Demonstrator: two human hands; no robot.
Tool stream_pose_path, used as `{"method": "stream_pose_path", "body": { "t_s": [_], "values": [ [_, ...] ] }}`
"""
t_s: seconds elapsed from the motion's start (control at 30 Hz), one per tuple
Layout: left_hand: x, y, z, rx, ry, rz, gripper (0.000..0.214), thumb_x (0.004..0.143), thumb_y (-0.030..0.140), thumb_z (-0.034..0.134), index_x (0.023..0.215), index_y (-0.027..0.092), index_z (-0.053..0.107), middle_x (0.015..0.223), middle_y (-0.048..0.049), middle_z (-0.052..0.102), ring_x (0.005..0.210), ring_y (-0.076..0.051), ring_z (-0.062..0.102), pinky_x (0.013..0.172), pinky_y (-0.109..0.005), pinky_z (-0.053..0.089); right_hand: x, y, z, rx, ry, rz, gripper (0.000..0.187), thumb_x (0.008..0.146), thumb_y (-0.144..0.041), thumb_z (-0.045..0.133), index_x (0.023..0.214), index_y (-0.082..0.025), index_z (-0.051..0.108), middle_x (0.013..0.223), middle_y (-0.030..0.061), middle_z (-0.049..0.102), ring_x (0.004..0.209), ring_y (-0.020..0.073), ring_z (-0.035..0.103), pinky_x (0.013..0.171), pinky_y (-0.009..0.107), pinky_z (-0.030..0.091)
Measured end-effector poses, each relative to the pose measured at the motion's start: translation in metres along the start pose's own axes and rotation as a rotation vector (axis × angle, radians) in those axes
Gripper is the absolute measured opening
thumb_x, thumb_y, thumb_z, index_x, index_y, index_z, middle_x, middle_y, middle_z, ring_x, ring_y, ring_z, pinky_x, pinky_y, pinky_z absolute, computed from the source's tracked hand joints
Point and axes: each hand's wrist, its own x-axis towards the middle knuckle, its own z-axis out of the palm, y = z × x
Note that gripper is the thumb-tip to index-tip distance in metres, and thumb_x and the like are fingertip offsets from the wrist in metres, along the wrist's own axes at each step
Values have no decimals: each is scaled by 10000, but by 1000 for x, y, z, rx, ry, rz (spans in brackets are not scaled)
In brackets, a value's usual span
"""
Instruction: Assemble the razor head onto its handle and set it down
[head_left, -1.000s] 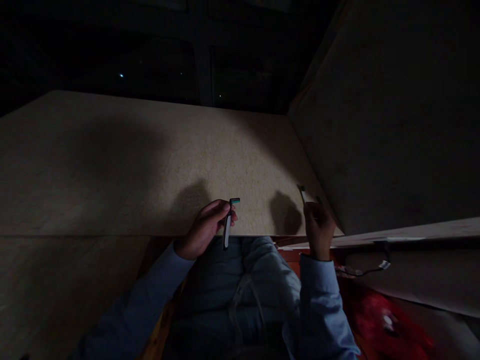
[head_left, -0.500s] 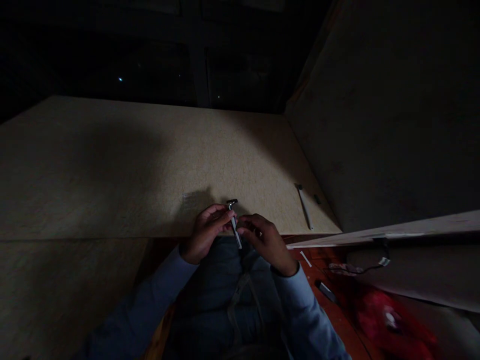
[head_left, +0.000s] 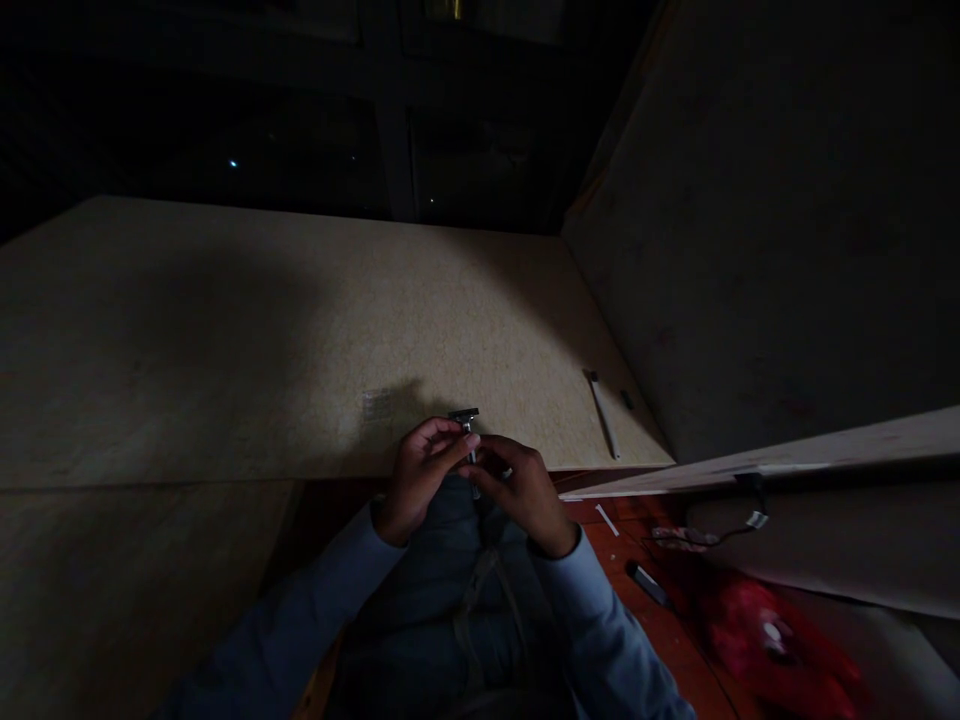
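Note:
A razor (head_left: pixel 465 414) with a dark, wide head and a slim silvery handle is held upright over the table's front edge, its head at the top. My left hand (head_left: pixel 425 470) is closed on it, thumb across the handle just below the head. From the other side, my right hand (head_left: pixel 520 487) pinches the handle lower down with thumb and fingertips. Fingers cover much of the handle; its lower end shows beneath them, above my lap.
The pale tabletop (head_left: pixel 300 330) bears a toothbrush-like stick (head_left: pixel 604 417), a small dark piece (head_left: pixel 627 400) and a clear plastic piece (head_left: pixel 377 403). A dark panel (head_left: pixel 765 250) rises at the right. Below lie a dark-and-grey object (head_left: pixel 649 584) and a red bag (head_left: pixel 780 640).
The razor has turned, so its head now faces me more broadly and its handle stands straighter. My right fingers have come across the handle. The view has shifted slightly.

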Motion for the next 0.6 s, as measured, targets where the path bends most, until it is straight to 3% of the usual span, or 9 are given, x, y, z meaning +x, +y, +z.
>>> {"method": "stream_pose_path", "body": {
  "t_s": [0.13, 0.23, 0.4, 0.6],
  "values": [
    [-2, 2, 1, 73, -14, 5, 415, 610, 411, 875, 845, 143, 663, 857, -39, 717, 763, -140, 660, 667, -236, 521, 0, 3, -6, 16, 19, 10, 272, 906, -370, 658, 1093, -184, 727, 862, 46, 730, 706, 147, 639, 676, 260, 500],
    [1, 4, -3, 159, -19, 44, 380, 648, 434, 842, 830, 144, 680, 801, -41, 709, 719, -137, 632, 661, -242, 502, 0, 13, -21, 23, 113, 64, 326, 880, -397, 678, 1097, -157, 719, 853, 60, 727, 694, 153, 637, 655, 262, 504],
    [13, -3, -14, 268, -59, 66, 349, 661, 450, 810, 828, 162, 704, 830, -59, 720, 769, -168, 649, 665, -250, 495, -6, 45, -70, -70, 335, 197, 466, 850, -510, 649, 1067, -105, 721, 854, 103, 738, 713, 190, 674, 658, 285, 518],
    [30, -24, -27, 391, -26, 124, 338, 651, 473, 781, 777, 170, 701, 774, -58, 707, 736, -183, 644, 694, -282, 500, -17, 86, -137, -436, 392, 312, 555, 869, -566, 537, 1051, -92, 760, 766, 122, 732, 653, 203, 663, 584, 267, 427]
  ]
}}
